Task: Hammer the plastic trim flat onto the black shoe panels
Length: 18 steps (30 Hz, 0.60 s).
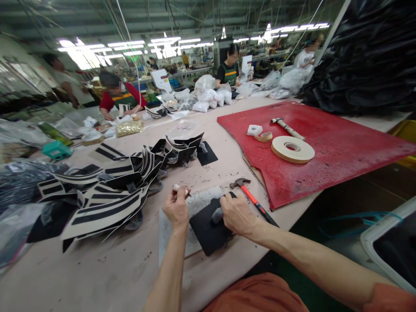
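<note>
My left hand (pixel 177 209) is closed in a fist round a small pale cylindrical tool whose tip shows above the knuckles. My right hand (pixel 238 213) presses down on a black flat piece (pixel 208 232) with its fingers curled over a grey part at the piece's top edge. The black piece lies on a scuffed white cutting slab (pixel 198 200) on the pink worktable (pixel 107 264). A hammer with an orange and black handle (pixel 251 198) lies just right of my right hand.
A heap of black and cream striped pieces (pixel 110 190) lies to the left. A red mat (pixel 328 147) at right carries a tape roll (pixel 292 149), a smaller roll and a white-handled tool. Other people work at the far end among plastic bags. Black material is piled at upper right.
</note>
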Each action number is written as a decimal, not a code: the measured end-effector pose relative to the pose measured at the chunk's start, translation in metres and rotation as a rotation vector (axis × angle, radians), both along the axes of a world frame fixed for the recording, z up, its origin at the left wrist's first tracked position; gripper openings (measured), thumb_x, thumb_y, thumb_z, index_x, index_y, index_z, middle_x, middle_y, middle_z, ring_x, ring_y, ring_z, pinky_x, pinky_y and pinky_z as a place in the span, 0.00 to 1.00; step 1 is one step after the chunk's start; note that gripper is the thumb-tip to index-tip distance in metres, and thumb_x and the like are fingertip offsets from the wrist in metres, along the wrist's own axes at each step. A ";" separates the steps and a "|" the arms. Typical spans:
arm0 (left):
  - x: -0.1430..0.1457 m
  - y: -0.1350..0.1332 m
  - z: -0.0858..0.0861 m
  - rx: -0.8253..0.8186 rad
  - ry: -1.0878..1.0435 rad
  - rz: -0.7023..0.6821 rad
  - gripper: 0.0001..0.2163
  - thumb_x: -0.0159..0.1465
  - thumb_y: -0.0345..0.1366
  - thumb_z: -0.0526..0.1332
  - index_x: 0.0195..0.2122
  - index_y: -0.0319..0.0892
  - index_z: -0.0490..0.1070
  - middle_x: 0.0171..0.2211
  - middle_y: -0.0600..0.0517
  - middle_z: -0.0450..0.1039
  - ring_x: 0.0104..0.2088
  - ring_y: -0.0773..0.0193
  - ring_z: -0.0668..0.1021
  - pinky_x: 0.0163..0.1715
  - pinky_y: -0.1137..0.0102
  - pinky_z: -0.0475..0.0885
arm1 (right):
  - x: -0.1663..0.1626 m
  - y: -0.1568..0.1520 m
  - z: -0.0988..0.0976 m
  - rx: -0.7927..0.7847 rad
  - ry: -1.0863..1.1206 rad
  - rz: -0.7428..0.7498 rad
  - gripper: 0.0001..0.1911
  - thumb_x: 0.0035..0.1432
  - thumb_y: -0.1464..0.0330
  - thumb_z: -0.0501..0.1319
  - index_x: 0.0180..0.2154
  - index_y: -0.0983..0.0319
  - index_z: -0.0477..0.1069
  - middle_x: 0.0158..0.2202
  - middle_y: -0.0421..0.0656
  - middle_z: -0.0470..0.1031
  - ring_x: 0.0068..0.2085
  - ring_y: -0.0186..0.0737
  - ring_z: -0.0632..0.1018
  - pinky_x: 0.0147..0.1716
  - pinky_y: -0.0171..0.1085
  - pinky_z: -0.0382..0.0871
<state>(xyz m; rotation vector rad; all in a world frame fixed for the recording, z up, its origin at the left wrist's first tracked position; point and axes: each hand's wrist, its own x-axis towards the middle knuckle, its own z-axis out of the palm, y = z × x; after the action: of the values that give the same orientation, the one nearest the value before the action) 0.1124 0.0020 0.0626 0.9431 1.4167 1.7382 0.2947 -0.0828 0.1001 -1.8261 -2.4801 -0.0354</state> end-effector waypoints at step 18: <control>0.033 -0.007 -0.050 -0.090 0.227 -0.347 0.12 0.60 0.44 0.65 0.34 0.39 0.77 0.30 0.50 0.80 0.32 0.63 0.81 0.35 0.72 0.75 | -0.015 0.012 -0.046 -0.169 0.410 -0.387 0.19 0.71 0.57 0.50 0.55 0.58 0.68 0.42 0.49 0.81 0.42 0.47 0.81 0.38 0.39 0.68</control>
<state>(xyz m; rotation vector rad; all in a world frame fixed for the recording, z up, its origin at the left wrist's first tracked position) 0.1453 -0.0046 0.0126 1.2830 1.3604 1.3348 0.2801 -0.0709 0.0538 -2.0957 -1.8833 0.4903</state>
